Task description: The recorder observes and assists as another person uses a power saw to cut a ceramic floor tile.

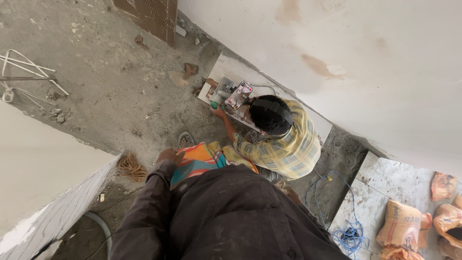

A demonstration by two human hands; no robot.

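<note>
Dark work clothes, seen from above

A dusty dark-brown shirt (231,216) with long sleeves covers the torso; the left sleeve (144,212) runs to the wrist, fabric creased and faded.

Camera: worn on my head, the only view.
Facing: steeply down over my dark shirt (231,216) to the concrete floor (106,86).
Height: standing, well above the floor.
Landmark: a crouching co-worker in a yellow checked shirt (284,144), just beyond my chest, mid-frame.
Beyond the co-worker: the white wall (361,58).
Right of the co-worker: cement sacks (402,224).
</note>
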